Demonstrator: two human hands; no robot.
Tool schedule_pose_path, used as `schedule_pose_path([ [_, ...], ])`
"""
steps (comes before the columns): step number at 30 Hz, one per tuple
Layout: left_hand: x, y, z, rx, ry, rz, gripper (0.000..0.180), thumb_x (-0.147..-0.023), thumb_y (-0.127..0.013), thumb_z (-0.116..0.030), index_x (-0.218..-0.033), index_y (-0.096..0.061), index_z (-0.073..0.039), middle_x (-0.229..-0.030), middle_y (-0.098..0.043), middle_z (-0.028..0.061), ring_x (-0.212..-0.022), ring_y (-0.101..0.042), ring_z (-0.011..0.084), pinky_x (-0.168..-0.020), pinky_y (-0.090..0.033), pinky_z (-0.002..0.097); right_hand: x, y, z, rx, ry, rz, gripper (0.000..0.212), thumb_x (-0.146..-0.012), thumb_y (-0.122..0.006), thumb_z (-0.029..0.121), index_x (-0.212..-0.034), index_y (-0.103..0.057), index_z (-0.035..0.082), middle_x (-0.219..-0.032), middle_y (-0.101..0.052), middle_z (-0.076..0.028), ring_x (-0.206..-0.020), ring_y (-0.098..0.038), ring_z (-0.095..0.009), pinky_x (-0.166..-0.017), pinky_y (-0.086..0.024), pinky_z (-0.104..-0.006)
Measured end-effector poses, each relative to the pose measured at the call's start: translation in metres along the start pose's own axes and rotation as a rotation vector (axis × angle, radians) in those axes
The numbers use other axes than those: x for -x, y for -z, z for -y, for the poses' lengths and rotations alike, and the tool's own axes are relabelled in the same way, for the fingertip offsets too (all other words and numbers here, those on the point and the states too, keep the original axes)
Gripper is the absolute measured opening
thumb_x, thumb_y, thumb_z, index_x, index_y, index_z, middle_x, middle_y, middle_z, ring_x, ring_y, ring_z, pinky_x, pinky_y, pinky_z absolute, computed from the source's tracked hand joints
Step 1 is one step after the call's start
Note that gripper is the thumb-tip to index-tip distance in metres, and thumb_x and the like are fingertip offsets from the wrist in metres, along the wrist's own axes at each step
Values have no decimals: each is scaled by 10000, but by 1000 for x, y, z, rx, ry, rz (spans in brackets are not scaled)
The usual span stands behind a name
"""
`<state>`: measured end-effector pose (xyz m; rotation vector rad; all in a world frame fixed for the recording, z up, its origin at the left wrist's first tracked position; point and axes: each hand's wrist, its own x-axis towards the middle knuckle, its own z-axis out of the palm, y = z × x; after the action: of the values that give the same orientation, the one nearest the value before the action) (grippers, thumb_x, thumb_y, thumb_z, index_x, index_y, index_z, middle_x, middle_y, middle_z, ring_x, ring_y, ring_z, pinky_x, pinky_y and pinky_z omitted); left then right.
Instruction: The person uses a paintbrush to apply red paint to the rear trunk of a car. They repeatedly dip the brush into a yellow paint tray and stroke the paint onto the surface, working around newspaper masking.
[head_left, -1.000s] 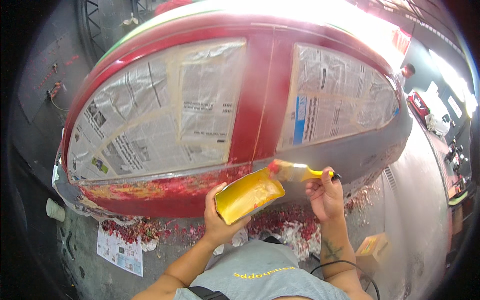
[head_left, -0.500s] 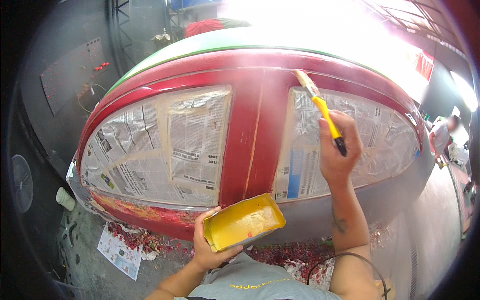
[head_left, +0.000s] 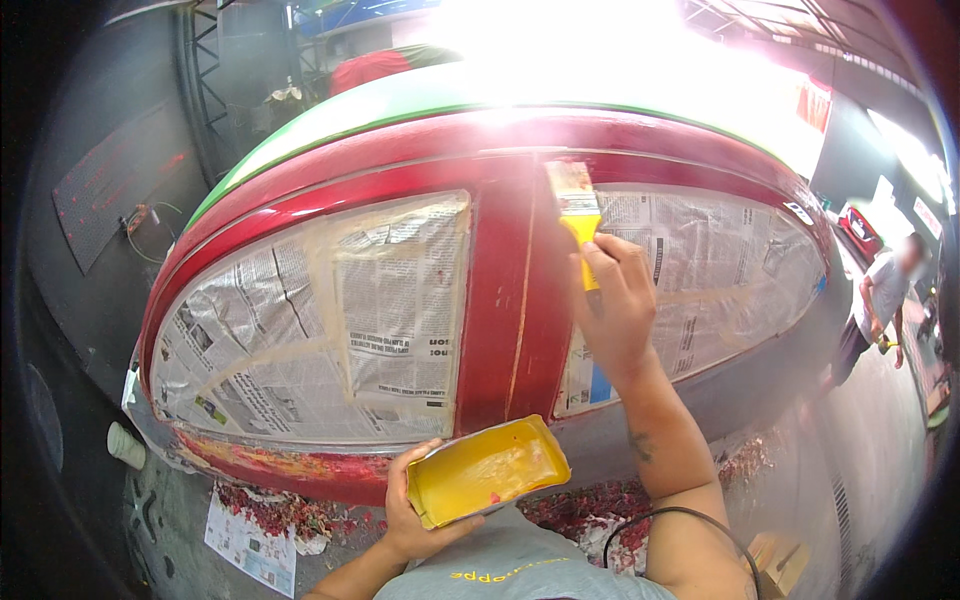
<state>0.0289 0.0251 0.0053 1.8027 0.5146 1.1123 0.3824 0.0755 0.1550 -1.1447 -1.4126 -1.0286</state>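
Note:
My right hand [head_left: 618,300] is closed round the yellow handle of a flat paintbrush [head_left: 578,212]. Its pale, wide bristles lie at the top of the red pillar between two car windows, just under the roof edge; whether they touch the paint I cannot tell. Low in front of me, my left hand [head_left: 410,505] grips the left end of an oblong open container [head_left: 490,475], yellow inside, with a shallow wet-looking layer in it. The red car body [head_left: 495,330] fills the middle. Newspaper and tape mask the left window [head_left: 320,320] and the right window [head_left: 690,280].
Reddish paint scraps [head_left: 275,515] lie on the floor along the car, beside a newspaper sheet [head_left: 250,545]. A white bucket [head_left: 126,445] stands at left. A dark hose [head_left: 690,512] curves by my right arm. Another person [head_left: 885,295] stands at far right, near a cardboard box [head_left: 780,562].
My right hand has moved left with the brush, from the right window's upper corner onto the pillar, and the brush's flat face now shows. The container stays in my left hand.

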Motion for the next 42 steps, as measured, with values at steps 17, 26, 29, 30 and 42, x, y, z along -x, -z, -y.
schedule_pose_path([
  [17,-7,19,7,41,3,-7,1188,-677,-1072,-152,-1602,-340,-11,-1593,-502,196,-1448,-573,295,-1221,-473,449,-17,31,-14,55,-176,-83,163,-977,-790,14,-1129,-730,5,-1170,-765,-203,-1070,-759,-329,-922,-610,-437],
  [26,-11,13,7,61,14,-32,1196,-672,-1069,-163,-1605,-334,-21,-1577,-515,189,-1457,-563,306,-1238,-460,476,-23,28,-15,-23,-182,-98,188,-944,-824,3,-1106,-730,19,-1134,-778,-186,-1044,-774,-342,-909,-612,-428],
  [29,-11,13,8,54,10,-28,1189,-678,-1067,-157,-1605,-334,-24,-1583,-511,189,-1461,-561,307,-1238,-459,473,-27,20,-5,-27,-172,-90,199,-935,-829,5,-1106,-727,14,-1127,-775,-188,-1035,-769,-359,-914,-608,-442],
  [30,-10,13,8,52,13,-28,1188,-680,-1066,-154,-1606,-334,-25,-1583,-511,189,-1462,-560,307,-1237,-459,473,-28,16,-1,-35,-173,-129,203,-932,-830,6,-1107,-726,11,-1125,-773,-189,-1030,-767,-364,-915,-606,-447],
  [42,-11,13,9,63,2,-20,1201,-684,-1075,-156,-1609,-319,-32,-1604,-488,198,-1478,-549,317,-1242,-466,482,-30,19,-1,-13,-160,-90,237,-897,-845,-32,-1103,-743,31,-1133,-786,-170,-1000,-790,-321,-887,-617,-391],
])
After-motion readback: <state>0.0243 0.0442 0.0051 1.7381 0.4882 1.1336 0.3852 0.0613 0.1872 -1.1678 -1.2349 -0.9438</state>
